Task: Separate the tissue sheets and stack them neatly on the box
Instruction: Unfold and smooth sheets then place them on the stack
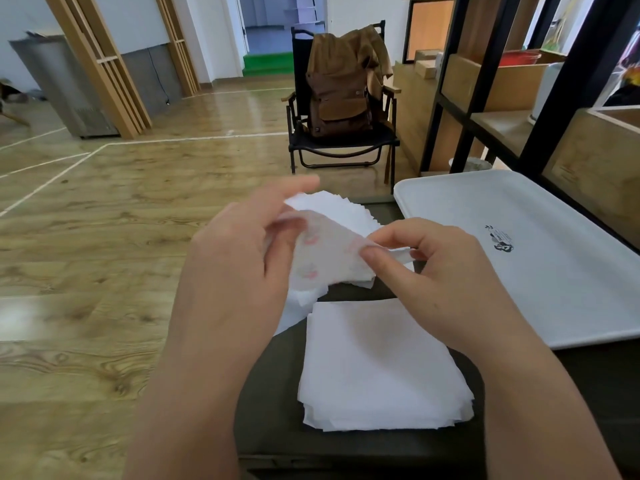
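Nearest the camera, a neat stack of white sheets lay flat on the dark box. Above and beyond it, both hands were raised over the box. The right hand pinched one corner of a thin tissue sheet with faint pink print between thumb and curled fingers. The left hand held the sheet's other side, its thumb against the paper and its index finger stretched forward. Behind the held sheet, a fanned pile of unseparated tissues rested at the box's far end. A white tray sat just right of the box. Farther off, a folding chair carrying a brown backpack stood on the wooden floor
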`<state>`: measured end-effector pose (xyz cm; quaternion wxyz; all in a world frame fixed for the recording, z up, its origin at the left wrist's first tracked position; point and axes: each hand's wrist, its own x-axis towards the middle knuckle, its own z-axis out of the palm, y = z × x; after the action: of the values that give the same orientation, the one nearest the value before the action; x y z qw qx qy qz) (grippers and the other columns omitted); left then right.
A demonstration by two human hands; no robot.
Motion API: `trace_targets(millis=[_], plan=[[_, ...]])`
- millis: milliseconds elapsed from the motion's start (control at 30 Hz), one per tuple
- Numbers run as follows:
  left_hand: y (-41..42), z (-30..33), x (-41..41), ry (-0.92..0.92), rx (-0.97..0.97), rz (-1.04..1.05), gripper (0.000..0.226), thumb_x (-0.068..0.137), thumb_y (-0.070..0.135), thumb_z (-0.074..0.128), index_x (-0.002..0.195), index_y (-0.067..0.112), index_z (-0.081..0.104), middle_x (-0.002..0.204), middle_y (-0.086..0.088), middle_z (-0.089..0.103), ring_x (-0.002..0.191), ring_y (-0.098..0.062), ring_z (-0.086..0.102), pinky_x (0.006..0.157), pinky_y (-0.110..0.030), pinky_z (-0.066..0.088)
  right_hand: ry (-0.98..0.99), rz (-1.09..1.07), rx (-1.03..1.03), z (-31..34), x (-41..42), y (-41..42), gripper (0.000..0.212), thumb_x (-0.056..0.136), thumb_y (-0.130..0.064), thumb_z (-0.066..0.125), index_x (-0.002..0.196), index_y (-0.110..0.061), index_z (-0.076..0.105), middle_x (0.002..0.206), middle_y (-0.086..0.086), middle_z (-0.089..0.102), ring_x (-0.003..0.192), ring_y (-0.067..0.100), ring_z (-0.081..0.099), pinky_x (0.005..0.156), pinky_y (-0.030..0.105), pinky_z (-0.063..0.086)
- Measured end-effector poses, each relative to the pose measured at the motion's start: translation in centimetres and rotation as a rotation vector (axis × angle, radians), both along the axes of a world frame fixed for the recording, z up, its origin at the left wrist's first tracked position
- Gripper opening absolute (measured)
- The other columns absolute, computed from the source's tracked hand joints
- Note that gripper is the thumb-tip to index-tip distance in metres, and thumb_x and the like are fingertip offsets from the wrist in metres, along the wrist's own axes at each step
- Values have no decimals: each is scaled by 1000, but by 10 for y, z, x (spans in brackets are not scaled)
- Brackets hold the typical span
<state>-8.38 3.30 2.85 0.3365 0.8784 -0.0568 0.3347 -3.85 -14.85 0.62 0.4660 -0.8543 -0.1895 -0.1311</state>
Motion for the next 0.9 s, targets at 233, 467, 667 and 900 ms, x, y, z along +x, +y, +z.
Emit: trace_targets(millis=[233, 467, 667, 900], plan=[[-12, -9, 8, -29, -10, 131, 69, 92, 7, 58, 148, 37, 31, 135, 9, 47, 125, -9, 41, 105, -26, 32, 72, 82, 183, 11, -3, -5, 15, 89, -32, 63, 79, -27, 73, 74, -13, 72, 75, -1, 65, 64, 7, 46], [-21, -11, 10, -144, -54, 22, 15, 98, 31, 54, 112, 36, 58, 106, 25, 58, 104, 3, 52, 90, -14, 38, 145, -185, 467, 18, -9, -5, 28, 89, -48, 61, 81, -25, 75, 73, 3, 71, 71, 26, 68, 49, 42, 58], [-30, -11, 10, -40, -143, 6, 18, 90, 43, 62, 105, 40, 51, 104, 26, 58, 95, -1, 58, 78, -8, 41, 205, -331, 430, 13, -2, -11, 27, 89, -37, 58, 80, -14, 67, 73, 9, 61, 59, 7, 56, 42, 18, 49], [-33, -12, 10, -20, -135, -26, 12, 89, 19, 61, 87, 31, 59, 86, 19, 61, 85, -7, 58, 73, -11, 43, 239, -380, 449, 11, 1, -14, 25, 86, -28, 55, 72, -10, 66, 72, 1, 61, 54, -8, 52, 33, 6, 35]])
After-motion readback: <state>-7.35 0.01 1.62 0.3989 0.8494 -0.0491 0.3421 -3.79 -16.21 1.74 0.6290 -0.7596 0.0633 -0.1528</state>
